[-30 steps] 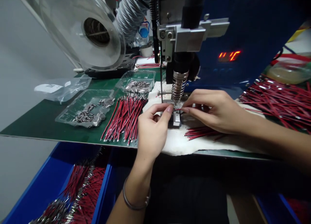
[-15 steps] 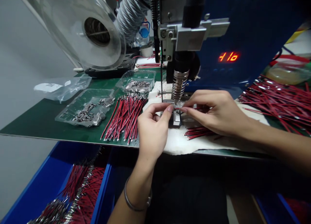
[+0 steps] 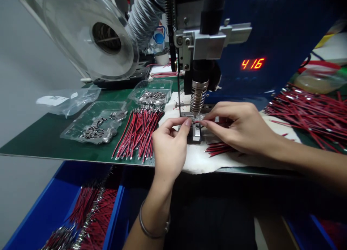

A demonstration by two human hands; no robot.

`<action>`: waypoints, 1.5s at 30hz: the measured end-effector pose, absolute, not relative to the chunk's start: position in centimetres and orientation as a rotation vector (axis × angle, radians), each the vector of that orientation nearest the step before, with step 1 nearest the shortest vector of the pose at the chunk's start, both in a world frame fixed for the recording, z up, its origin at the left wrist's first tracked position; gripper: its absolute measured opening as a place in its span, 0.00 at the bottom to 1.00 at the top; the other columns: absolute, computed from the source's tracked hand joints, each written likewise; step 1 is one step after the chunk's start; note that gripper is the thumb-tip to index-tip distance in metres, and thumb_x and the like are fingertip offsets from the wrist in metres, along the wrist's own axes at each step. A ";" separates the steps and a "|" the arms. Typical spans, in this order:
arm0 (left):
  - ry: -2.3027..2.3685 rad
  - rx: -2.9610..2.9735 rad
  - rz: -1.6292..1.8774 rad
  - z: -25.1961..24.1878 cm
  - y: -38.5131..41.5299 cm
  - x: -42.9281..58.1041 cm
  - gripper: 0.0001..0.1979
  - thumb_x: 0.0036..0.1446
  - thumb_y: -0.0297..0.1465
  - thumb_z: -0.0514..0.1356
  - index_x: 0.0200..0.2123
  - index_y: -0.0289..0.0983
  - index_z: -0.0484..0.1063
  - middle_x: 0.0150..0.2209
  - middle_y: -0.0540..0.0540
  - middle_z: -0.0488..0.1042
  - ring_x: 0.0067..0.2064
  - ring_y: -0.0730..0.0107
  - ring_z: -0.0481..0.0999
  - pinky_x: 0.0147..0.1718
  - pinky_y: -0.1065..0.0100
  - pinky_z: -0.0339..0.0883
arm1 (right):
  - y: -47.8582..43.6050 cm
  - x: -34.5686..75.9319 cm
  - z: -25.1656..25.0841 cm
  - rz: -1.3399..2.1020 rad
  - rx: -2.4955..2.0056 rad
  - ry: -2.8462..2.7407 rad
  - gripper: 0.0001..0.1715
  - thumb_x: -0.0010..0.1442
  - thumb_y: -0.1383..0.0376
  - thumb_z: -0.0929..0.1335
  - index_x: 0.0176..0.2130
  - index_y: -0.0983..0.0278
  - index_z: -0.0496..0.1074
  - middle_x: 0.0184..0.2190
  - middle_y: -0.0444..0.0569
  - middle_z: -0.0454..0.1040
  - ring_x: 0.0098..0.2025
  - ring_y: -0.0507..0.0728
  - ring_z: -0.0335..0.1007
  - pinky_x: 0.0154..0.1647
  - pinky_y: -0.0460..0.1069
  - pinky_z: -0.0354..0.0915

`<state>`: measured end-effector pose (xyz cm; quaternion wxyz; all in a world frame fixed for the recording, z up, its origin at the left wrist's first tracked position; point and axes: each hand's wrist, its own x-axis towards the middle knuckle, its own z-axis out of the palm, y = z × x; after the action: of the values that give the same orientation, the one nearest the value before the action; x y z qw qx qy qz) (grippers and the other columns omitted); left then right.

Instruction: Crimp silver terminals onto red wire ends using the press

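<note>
Pinching a red wire (image 3: pixel 197 122) in the right hand (image 3: pixel 238 125), just below the spring coil (image 3: pixel 199 98), likely for steady alignment; pressing left hand (image 3: pixel 170 147) thumb and forefinger together opposite, on what, can't tell.

Cloth (image 3: pixel 196 159): on the desk (image 3: pixel 35 134), in front of the machine (image 3: pixel 241 87).
Small wire bunch (image 3: pixel 218 148): on the cloth.
Wire bundle (image 3: pixel 138 134): on the desk, left of the cloth.
Front tray (image 3: pixel 80 118): left of the wire bundle, metal bits (image 3: pixel 93 130) inside.
Back tray (image 3: pixel 165 84): behind the wire bundle.
Wire pile (image 3: pixel 309 114): on the desk's right side.
Bin (image 3: pixel 61 186): below the desk, left, wires (image 3: pixel 100 214) inside.
</note>
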<state>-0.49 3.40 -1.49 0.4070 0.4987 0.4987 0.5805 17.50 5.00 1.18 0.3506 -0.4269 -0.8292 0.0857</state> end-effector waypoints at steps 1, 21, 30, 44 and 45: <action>1.255 1.256 1.464 -1.5 3.4 -0.5 0.07 0.55 0.33 0.70 0.35 0.36 0.82 0.29 0.44 0.78 0.36 0.64 0.78 0.27 0.72 0.68 | 5.0 17.5 1.2 0.225 -1.106 -2.143 0.10 0.65 0.61 0.69 0.34 0.62 0.78 0.32 0.49 0.78 0.30 0.55 0.72 0.30 0.50 0.64; 1.260 1.267 1.463 -1.5 3.4 -0.6 0.07 0.56 0.34 0.69 0.35 0.37 0.82 0.17 0.50 0.65 0.33 0.62 0.77 0.30 0.69 0.69 | 4.9 17.3 1.2 0.212 -1.082 -2.135 0.09 0.64 0.64 0.70 0.33 0.64 0.78 0.30 0.48 0.77 0.29 0.54 0.70 0.30 0.49 0.62; 1.271 1.285 1.472 -1.6 3.4 -0.6 0.07 0.56 0.34 0.69 0.36 0.36 0.82 0.19 0.50 0.68 0.32 0.65 0.75 0.31 0.71 0.68 | 5.0 17.3 0.9 0.174 -1.019 -2.109 0.07 0.62 0.67 0.71 0.32 0.66 0.78 0.28 0.45 0.76 0.27 0.51 0.68 0.27 0.47 0.61; 1.267 1.281 1.466 -1.7 3.3 -0.6 0.08 0.57 0.34 0.69 0.36 0.36 0.82 0.16 0.53 0.60 0.34 0.64 0.76 0.34 0.70 0.70 | 5.0 17.3 0.7 0.175 -0.995 -2.103 0.06 0.62 0.69 0.71 0.32 0.67 0.79 0.27 0.45 0.75 0.26 0.50 0.67 0.26 0.47 0.60; 1.265 1.277 1.464 -1.7 3.3 -0.6 0.08 0.57 0.35 0.69 0.36 0.36 0.82 0.16 0.53 0.60 0.34 0.64 0.76 0.35 0.70 0.70 | 5.0 17.3 0.7 0.174 -0.996 -2.104 0.06 0.62 0.69 0.71 0.32 0.67 0.78 0.27 0.45 0.75 0.26 0.50 0.67 0.26 0.47 0.60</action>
<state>-0.56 3.31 -1.74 0.4000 0.5048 0.5001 0.5789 17.28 5.03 0.69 0.3925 -0.3925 -0.8290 0.0686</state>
